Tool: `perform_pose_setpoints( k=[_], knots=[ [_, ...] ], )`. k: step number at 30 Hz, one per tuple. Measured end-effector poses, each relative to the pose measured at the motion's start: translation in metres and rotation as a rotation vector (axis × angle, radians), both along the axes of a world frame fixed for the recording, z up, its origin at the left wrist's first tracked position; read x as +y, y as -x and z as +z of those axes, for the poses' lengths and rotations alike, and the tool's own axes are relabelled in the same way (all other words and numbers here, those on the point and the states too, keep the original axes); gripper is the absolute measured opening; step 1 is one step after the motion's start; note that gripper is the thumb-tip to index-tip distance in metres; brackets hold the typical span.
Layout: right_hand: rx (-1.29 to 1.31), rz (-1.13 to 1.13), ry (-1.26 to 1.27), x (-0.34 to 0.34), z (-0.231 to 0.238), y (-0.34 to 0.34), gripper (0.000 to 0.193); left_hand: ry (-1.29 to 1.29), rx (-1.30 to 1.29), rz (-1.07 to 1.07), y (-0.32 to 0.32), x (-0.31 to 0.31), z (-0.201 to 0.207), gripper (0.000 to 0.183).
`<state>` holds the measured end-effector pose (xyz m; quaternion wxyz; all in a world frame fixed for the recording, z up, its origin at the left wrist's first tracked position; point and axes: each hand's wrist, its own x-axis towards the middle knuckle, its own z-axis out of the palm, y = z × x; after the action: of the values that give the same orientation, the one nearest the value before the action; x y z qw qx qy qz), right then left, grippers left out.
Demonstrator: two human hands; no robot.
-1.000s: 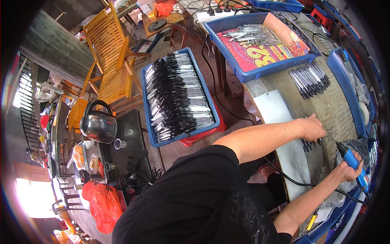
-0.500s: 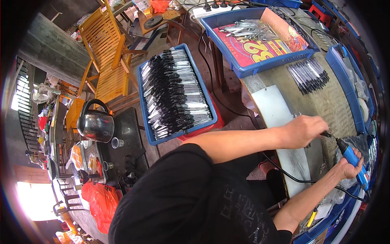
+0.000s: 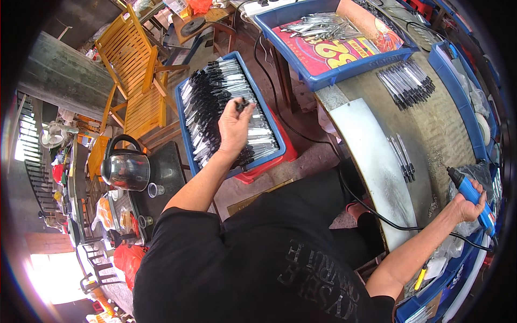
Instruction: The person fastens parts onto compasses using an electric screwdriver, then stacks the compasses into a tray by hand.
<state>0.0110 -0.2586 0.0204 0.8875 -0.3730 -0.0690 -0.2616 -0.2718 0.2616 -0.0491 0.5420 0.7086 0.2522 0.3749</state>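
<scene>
My left hand (image 3: 235, 129) is closed over the blue tray of pens (image 3: 179, 96) on the left, its fingers round a black-ended pen (image 3: 242, 104) whose length is mostly hidden. The tray is full of silver and black pens lying in rows (image 3: 215, 81). My right hand (image 3: 471, 203) is wrapped around a blue electric screwdriver (image 3: 464, 185) at the far right, its black tip pointing up and left over the workbench (image 3: 449, 126). A few loose pens (image 3: 401, 157) lie on the bench between the hands, beside a white board (image 3: 366, 145).
A row of pens (image 3: 406, 83) lies farther up the bench, below a blue tray (image 3: 323, 81) holding more pens. A black cable (image 3: 388, 222) crosses the board's edge. Behind the left arm are a kettle (image 3: 126, 167) and a wooden chair (image 3: 134, 70). Another blue bin (image 3: 458, 102) lines the right edge.
My left hand has swung from the screwdriver's tip leftward to the tray of pens, uncovering the loose pens on the bench. The screwdriver stays in my right hand, slightly shifted.
</scene>
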Motion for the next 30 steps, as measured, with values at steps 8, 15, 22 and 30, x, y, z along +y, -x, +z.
perform_pose_setpoints(
  k=[8, 15, 22, 30],
  knots=[
    [-0.013, 0.008, 0.013, -0.001, -0.001, 0.002, 0.017, 0.161, 0.050, 0.133, -0.001, 0.013, -0.033, 0.012],
    [0.007, -0.003, 0.022, 0.004, 0.002, 0.006, 0.017, 0.261, 0.136, 0.182, -0.006, 0.014, -0.042, 0.009],
    [0.013, -0.014, 0.016, 0.007, 0.003, 0.007, 0.016, 0.335, 0.165, 0.168, 0.001, 0.016, -0.037, 0.012],
    [0.000, 0.013, 0.001, -0.001, 0.000, 0.001, 0.017, 0.180, 0.350, 0.167, 0.015, 0.020, -0.016, 0.010]
  ],
)
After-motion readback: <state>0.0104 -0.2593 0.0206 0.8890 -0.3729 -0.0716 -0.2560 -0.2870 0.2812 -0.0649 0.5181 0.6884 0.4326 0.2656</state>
